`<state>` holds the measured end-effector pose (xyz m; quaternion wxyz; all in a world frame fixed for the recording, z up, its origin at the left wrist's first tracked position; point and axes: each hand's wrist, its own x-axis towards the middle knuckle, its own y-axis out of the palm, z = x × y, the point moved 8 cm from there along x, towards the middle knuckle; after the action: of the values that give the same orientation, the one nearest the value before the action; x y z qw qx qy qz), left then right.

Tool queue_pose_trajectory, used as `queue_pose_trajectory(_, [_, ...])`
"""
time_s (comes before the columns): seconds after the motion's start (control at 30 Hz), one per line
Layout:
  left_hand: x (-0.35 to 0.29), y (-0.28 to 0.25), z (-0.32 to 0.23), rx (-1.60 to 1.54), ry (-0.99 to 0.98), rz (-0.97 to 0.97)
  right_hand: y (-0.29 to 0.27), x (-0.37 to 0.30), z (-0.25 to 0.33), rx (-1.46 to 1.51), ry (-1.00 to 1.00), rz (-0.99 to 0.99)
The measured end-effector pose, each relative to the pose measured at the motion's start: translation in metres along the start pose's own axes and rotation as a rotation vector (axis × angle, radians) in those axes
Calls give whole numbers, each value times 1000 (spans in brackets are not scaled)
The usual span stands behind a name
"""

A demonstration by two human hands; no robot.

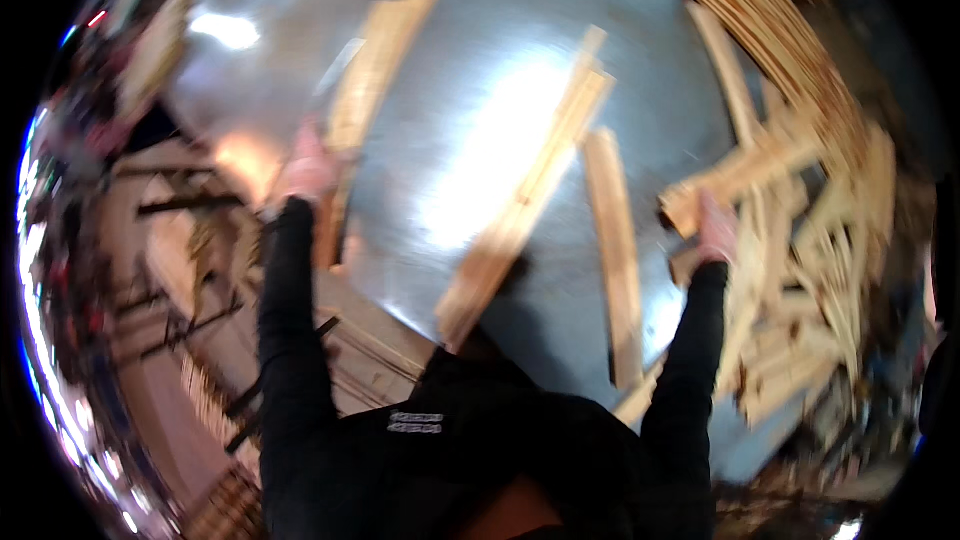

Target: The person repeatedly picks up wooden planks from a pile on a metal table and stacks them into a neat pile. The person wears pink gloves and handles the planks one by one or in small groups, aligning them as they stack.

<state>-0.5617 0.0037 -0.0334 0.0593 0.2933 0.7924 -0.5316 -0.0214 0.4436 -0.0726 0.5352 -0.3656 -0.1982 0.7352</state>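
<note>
My left hand, blurred, is at the left edge of a pale wooden board on the metal table and appears closed on that edge. Over on the right, my right hand grips a short wooden plank near its left end, with its fingers curled against the wood. Between my hands, narrow wooden strips lie slantwise, side by side. Another wooden board rests just right of them, apart from both hands.
A shiny metal table spreads in front of me. Loose wooden pieces are heaped at the right, below a long stack of thin strips. To the left stand stacked boards among dark bars.
</note>
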Motion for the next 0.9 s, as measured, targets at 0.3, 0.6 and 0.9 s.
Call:
queue_pose_trajectory(0.3, [30,33,49,269,131,-51,-49,-47,13,-237,-5,-325])
queue_pose_trajectory(0.6, [74,-16,72,280,263,-28,-44,-105,224,-377,-1179,-375])
queue_pose_trajectory(0.9, [32,-39,117,-32,314,159,249,-134,385,-890,-1893,475])
